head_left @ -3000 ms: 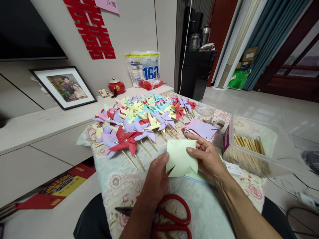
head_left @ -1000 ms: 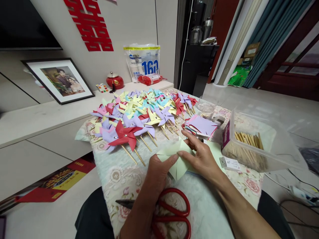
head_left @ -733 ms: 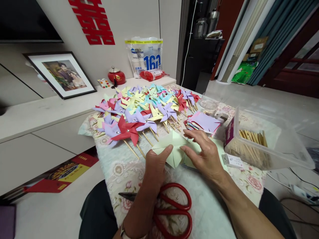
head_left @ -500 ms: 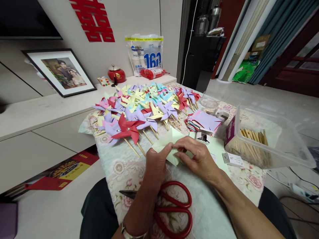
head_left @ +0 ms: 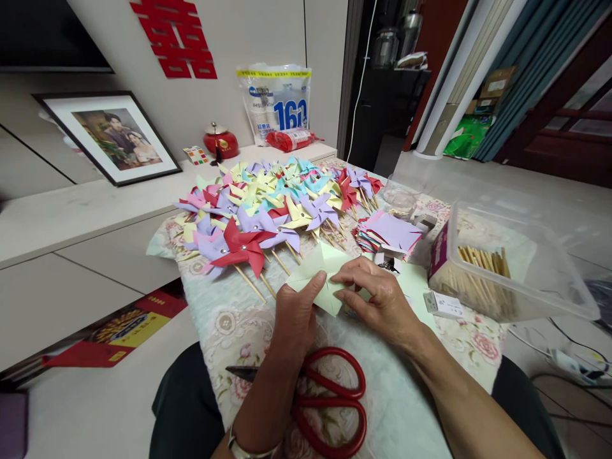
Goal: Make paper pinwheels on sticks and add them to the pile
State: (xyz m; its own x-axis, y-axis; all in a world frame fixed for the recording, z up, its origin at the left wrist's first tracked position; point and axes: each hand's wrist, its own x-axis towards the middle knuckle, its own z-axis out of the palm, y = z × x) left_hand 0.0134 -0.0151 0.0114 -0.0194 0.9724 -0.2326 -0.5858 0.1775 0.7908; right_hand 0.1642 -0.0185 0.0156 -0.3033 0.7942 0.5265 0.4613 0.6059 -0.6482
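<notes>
A pale green paper square (head_left: 319, 272), cut and partly folded, lies low over the flowered tablecloth (head_left: 229, 328). My left hand (head_left: 295, 317) pinches its near left edge with the thumb on top. My right hand (head_left: 380, 301) pinches folded tips at the paper's middle. Red-handled scissors (head_left: 329, 403) lie on the cloth just under my left forearm. Beyond the paper is a spread of finished paper pinwheels (head_left: 268, 213) on wooden sticks.
A stack of coloured paper squares (head_left: 392, 232) sits right of the pinwheels. A clear plastic box of wooden sticks (head_left: 497, 274) stands at the right, a clear cup (head_left: 400, 197) behind it. A low cabinet with a framed photo (head_left: 112, 137) runs along the left.
The green paper came down from being held upright to lying near the cloth. My right hand moved from its right edge to its middle, gathering tips. My left hand kept its hold.
</notes>
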